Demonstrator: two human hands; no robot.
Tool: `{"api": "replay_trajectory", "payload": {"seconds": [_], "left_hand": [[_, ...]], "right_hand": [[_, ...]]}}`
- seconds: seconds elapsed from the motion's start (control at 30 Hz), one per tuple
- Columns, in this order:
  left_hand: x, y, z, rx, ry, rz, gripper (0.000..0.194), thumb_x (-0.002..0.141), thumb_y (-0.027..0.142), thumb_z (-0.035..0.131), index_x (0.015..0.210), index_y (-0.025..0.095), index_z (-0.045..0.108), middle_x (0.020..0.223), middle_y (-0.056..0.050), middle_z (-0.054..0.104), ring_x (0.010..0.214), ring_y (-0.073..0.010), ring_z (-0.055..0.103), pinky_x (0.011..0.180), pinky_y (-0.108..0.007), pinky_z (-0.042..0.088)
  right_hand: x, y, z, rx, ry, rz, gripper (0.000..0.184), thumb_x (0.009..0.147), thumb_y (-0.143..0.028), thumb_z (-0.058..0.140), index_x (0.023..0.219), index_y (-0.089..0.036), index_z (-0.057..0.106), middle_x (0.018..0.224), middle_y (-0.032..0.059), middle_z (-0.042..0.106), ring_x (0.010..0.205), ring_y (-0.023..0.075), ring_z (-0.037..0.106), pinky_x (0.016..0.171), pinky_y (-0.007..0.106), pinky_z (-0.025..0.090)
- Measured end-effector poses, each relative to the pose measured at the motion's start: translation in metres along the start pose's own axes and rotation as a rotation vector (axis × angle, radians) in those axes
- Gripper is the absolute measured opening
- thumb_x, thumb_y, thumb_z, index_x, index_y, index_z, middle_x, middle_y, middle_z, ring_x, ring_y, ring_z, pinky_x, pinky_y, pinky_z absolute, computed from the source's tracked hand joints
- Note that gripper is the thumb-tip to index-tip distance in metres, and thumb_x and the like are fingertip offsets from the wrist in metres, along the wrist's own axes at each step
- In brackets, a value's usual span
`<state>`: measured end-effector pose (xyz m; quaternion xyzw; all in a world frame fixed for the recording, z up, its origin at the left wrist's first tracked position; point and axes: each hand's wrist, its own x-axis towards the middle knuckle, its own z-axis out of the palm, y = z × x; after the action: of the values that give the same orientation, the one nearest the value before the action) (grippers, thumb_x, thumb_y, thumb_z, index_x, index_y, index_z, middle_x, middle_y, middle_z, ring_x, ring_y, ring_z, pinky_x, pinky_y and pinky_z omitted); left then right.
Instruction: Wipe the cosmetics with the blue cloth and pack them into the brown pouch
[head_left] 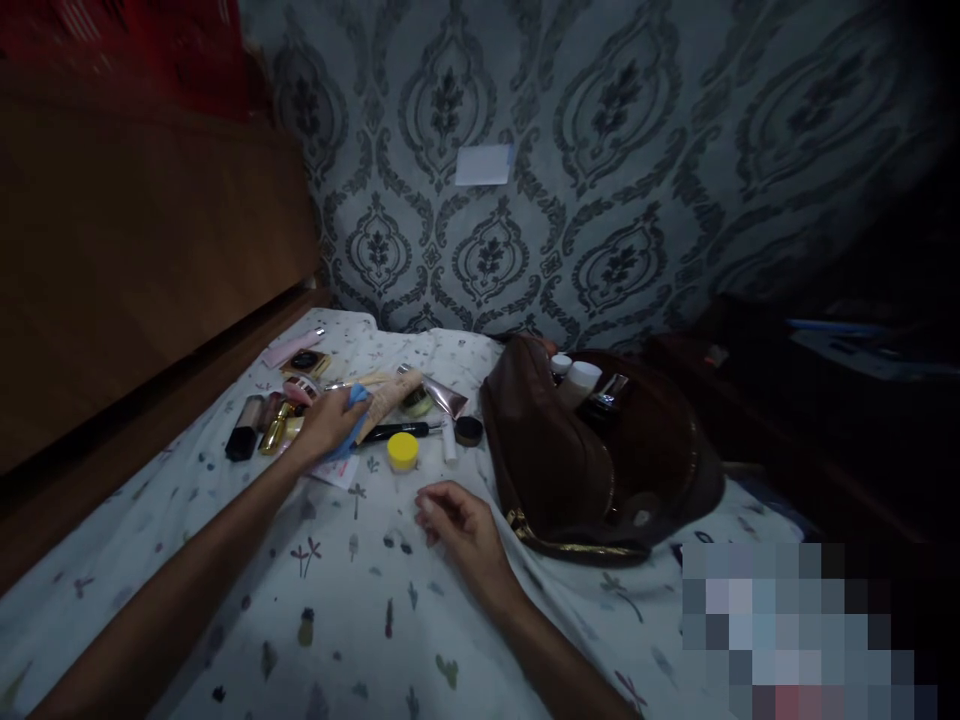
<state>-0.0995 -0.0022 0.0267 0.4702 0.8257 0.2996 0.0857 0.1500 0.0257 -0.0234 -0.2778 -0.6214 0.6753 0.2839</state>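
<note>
My left hand [328, 422] is closed on a blue cloth [355, 425], reaching over a cluster of cosmetics on the patterned bedsheet. Against the cloth lies a beige tube [390, 400]; whether my fingers also grip it, I cannot tell. My right hand [466, 540] hovers or rests lower down, its fingers loosely bent and apart with nothing visible in them. Nearest to it are a yellow-lidded jar [403, 452] and a small white tube [449, 440]. A black pen-like tube [397, 431], a dark round lid [469, 431] and a silvery squeeze tube [447, 396] lie close by.
An open brown bag [555, 470] with white-capped bottles [581, 380] inside stands at right. On the left are a dark-capped bottle [245, 428], a gold tube [277, 428] and a pink tube [294, 348]. Wooden furniture [150, 230] borders the left; a patterned wall [487, 255] rises behind.
</note>
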Motion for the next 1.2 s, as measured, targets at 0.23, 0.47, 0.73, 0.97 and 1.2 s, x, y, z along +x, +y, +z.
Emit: {"api": "replay_trajectory", "payload": {"seconds": [0.23,0.47,0.73,0.97,1.2], "left_hand": [[-0.034,0.034,0.012,0.248,-0.057,0.159,0.022,0.093,0.031,0.049,0.102,0.019,0.065,0.095,-0.01,0.073,0.091,-0.0255,0.067,0.079,-0.033,0.048],[-0.028,0.031,0.009,0.24,-0.047,0.244,0.024,0.096,0.029,0.045,0.103,0.02,0.067,0.095,-0.006,0.074,0.09,-0.022,0.068,0.082,-0.031,0.051],[0.013,-0.038,-0.056,0.319,0.165,0.01,0.051,0.082,0.011,0.05,0.131,0.019,0.059,0.144,-0.013,0.055,0.131,-0.0315,0.05,0.103,-0.041,0.044],[0.019,-0.078,-0.065,0.249,0.042,-0.01,0.044,0.077,0.023,0.061,0.12,0.027,0.067,0.133,-0.004,0.065,0.119,-0.0272,0.06,0.092,-0.03,0.046],[0.025,-0.081,-0.066,0.116,0.092,-0.05,0.039,0.08,0.048,0.058,0.105,0.02,0.068,0.101,-0.003,0.072,0.095,-0.0239,0.063,0.08,-0.028,0.045]], "right_hand": [[0.003,0.002,-0.003,0.127,0.045,-0.022,0.053,0.073,-0.059,0.076,0.105,-0.017,0.064,0.09,0.0077,0.069,0.075,0.0195,0.068,0.056,0.028,0.053],[0.004,0.007,-0.006,0.097,0.042,-0.041,0.055,0.077,-0.057,0.074,0.113,-0.017,0.062,0.098,0.01,0.068,0.081,0.0215,0.071,0.058,0.028,0.055],[0.003,0.002,-0.004,0.094,0.046,-0.033,0.054,0.076,-0.058,0.075,0.11,-0.018,0.063,0.097,0.0095,0.068,0.081,0.0224,0.071,0.058,0.029,0.055],[0.003,0.004,-0.003,0.096,0.043,-0.033,0.051,0.076,-0.057,0.075,0.106,-0.017,0.066,0.093,0.0089,0.069,0.079,0.0209,0.069,0.057,0.028,0.054],[0.003,0.002,-0.004,0.082,0.027,-0.016,0.048,0.077,-0.056,0.075,0.104,-0.016,0.067,0.09,0.0091,0.071,0.075,0.0186,0.067,0.058,0.027,0.052]]}}
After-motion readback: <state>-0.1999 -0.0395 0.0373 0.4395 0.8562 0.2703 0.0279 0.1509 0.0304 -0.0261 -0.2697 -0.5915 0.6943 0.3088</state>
